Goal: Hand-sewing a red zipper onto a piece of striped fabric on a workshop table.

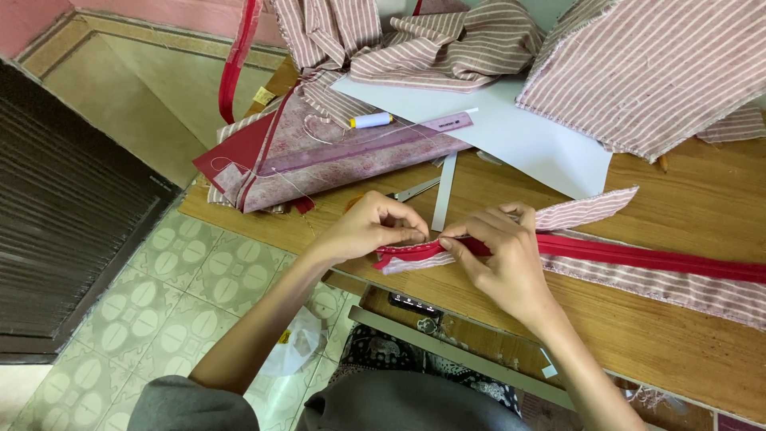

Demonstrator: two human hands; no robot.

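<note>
A long red zipper (638,257) lies along a strip of pink-and-white striped fabric (678,283) on the wooden table (670,335). My left hand (369,227) pinches the near end of the zipper and strip between thumb and fingers. My right hand (504,254) presses on the same end just to its right, fingertips on the red tape. A second narrow striped strip (586,209) runs out from behind my right hand.
A white paper sheet (519,136), piled striped fabric (646,68), a purple ruler (375,144), a white thread spool (371,120) and scissors (411,191) lie farther back. A red strap (235,60) hangs at the left. Patterned floor tiles (191,271) show beyond the table edge.
</note>
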